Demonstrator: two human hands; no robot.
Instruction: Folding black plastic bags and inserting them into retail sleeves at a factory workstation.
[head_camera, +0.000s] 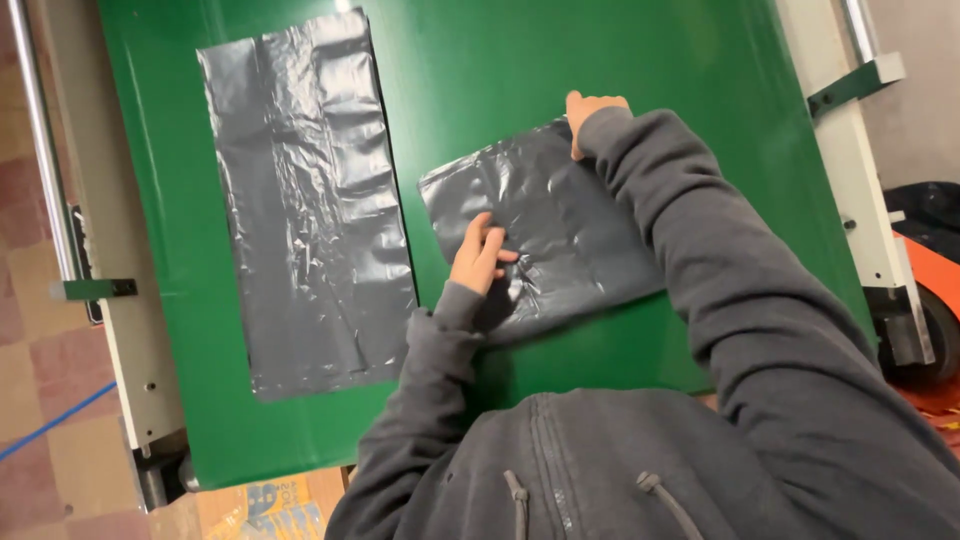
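A folded grey plastic bag lies on the green table in the middle of the head view. My left hand presses flat on its near left part, fingers together. My right hand reaches across and pinches the bag's far corner; most of that hand is hidden by my grey sleeve. A second, longer grey plastic bag lies spread flat on the table to the left, touched by neither hand.
White metal frame rails run along both sides of the green table. An orange and black machine part sits at the right. Tiled floor with a blue cable shows at the left, printed cardboard below the table edge.
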